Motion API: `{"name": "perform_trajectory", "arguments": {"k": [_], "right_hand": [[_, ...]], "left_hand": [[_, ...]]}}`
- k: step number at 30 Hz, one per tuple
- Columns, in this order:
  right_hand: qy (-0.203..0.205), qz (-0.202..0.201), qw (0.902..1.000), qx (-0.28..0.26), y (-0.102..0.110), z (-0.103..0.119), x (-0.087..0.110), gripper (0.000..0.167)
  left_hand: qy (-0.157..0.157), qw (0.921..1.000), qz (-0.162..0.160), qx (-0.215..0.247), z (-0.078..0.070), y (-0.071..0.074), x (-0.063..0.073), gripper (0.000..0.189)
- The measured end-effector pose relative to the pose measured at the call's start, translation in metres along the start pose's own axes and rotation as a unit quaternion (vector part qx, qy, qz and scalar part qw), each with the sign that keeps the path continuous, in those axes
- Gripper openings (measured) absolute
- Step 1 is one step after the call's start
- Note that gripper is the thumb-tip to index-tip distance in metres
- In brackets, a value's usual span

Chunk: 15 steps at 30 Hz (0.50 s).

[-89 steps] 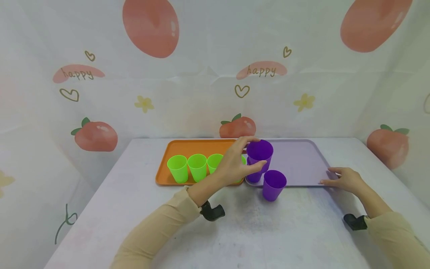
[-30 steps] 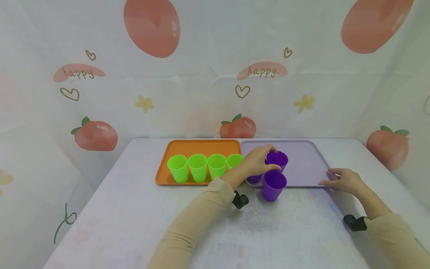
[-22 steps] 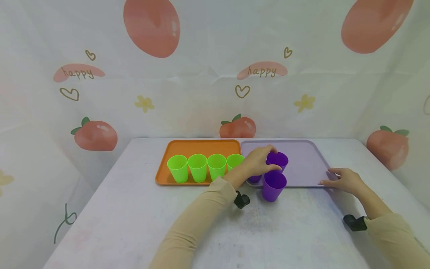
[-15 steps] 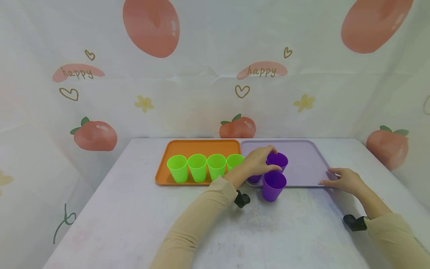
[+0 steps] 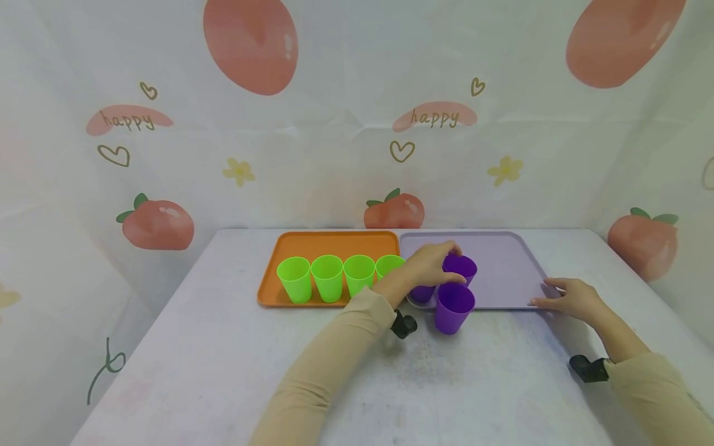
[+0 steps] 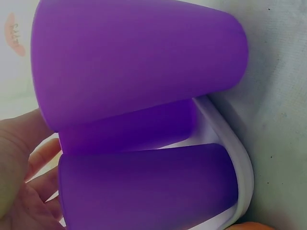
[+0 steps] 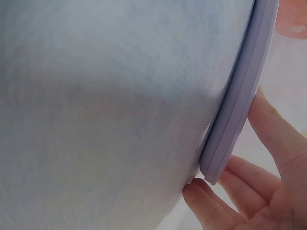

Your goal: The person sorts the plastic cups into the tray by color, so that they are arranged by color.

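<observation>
My left hand (image 5: pixel 429 265) pinches the rim of a purple cup (image 5: pixel 462 265) low over the lilac tray (image 5: pixel 502 272), thumb on the near side and fingers behind. To its left a second purple cup (image 5: pixel 422 294) stands on the tray, partly hidden by the hand. In front of the tray's near edge a third purple cup (image 5: pixel 454 308) stands upright; it looms large in the left wrist view, the nearest purple cup (image 6: pixel 139 62). My right hand (image 5: pixel 576 299) holds the tray's near right corner, thumb along the tray rim (image 7: pixel 240 91) in the right wrist view.
An orange tray (image 5: pixel 334 238) adjoins the lilac one on the left. Along its front stand several green cups (image 5: pixel 328 279) in a row, the rightmost partly behind the left hand. A printed cloth (image 5: pixel 312 155) hangs behind the white table (image 5: pixel 223 371).
Since three seconds ago my left hand has carried its purple cup right and down, beside the second cup. Lately the held cup has sunk slightly. My right hand has stayed at the corner.
</observation>
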State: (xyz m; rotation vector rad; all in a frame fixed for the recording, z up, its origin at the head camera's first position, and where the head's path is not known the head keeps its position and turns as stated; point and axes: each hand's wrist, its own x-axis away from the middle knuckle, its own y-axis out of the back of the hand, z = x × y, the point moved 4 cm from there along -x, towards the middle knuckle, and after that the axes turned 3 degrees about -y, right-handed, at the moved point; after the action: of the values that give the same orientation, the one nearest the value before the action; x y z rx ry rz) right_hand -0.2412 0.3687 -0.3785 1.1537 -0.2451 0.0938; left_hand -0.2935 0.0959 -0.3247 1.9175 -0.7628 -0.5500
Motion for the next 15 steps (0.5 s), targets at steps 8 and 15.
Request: {"name": "perform_trajectory", "arguments": {"k": [8,15], "right_hand": [[-0.004,0.005,1.0,-0.003,-0.0005,-0.0006,-0.0004,0.091],[-0.002,0.004,1.0,-0.005,0.0002,-0.0003,-0.0001,0.093]], "left_hand": [[-0.005,1.0,0.006,0.002,0.0029,0.0002,0.0003,0.052],[-0.027,0.9994,-0.003,0.02,0.0026,0.0063,0.0068,0.052]]}}
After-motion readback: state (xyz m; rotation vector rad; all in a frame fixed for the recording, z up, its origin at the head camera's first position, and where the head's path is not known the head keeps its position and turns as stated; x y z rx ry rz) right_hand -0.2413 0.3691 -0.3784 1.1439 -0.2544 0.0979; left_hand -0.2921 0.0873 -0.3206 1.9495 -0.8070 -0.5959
